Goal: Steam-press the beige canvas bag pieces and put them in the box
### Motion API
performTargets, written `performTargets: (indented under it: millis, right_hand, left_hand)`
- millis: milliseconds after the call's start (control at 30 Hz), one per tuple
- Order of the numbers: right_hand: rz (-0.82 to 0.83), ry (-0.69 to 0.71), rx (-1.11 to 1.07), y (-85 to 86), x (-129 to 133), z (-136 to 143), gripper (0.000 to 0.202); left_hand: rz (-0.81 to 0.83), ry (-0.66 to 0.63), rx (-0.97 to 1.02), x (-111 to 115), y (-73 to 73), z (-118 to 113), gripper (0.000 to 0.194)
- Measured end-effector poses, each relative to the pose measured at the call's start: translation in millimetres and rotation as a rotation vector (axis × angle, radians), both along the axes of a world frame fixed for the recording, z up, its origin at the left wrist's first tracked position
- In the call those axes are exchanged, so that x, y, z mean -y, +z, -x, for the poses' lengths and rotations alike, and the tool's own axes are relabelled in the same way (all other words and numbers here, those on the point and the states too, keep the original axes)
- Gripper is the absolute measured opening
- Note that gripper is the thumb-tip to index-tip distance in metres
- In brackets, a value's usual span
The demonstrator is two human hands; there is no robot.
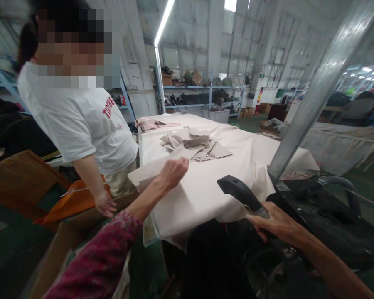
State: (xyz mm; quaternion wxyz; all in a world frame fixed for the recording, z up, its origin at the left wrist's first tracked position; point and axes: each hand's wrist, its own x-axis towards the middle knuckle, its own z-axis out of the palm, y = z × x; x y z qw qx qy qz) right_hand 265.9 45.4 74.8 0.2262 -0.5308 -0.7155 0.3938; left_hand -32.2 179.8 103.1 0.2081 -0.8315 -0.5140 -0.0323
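at the table's near corner: the left hand (173,172) is closing into a fist on the edge of a pale cloth sheet (202,187), pinching its near-left corner.
right hand: the right hand (276,224) is lying low and to the right, fingers curled around the base of a dark handle (241,193); the grip is looking snug, though the palm side is hidden.
key relation: the sheet is spreading away from the left hand, forward and to the right, its long axis running away from the person along the table (237,137); the left hand is touching it, the right is sitting just beside its draped front edge.
further along: a pile of beige cut pieces (193,145) is lying past the left hand, near mid-table, with pinkish pieces (149,123) beyond.
nearby: a person in a white t-shirt (81,120) is standing at the table's left side, one hand (105,204) hanging down by an orange cloth (71,201).
room: a slanted metal post (314,91) is rising at right; blue shelving (202,97) is lining the far wall of a workshop hall under a strip light (163,20).
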Motion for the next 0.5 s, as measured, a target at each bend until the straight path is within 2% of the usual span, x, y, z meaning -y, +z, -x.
performTargets:
  millis: [133, 200, 233, 333, 500]
  right_hand:
    - [0.05, -0.031, 0.008, -7.8, 13, -11, 0.032]
    - [0.08, -0.045, 0.005, -13.2, 16, -14, 0.031]
    - [0.097, -0.045, 0.002, -15.8, 16, -14, 0.031]
    - [0.133, -0.026, -0.016, -22.3, 13, -8, 0.029]
    - [0.172, -0.012, -0.04, -29.2, -2, 15, 0.024]
  left_hand:
    - [0.195, -0.104, -0.039, 38, -91.8, -30, 0.027]
    - [0.237, -0.1, -0.032, 55, -126.2, -36, 0.03]
    - [0.243, -0.079, -0.014, 61, -138.5, -37, 0.03]
    - [0.207, 0.017, 0.092, 71, -159.4, -38, 0.029]
    - [0.117, 0.053, 0.183, 74, -170.0, -39, 0.027]
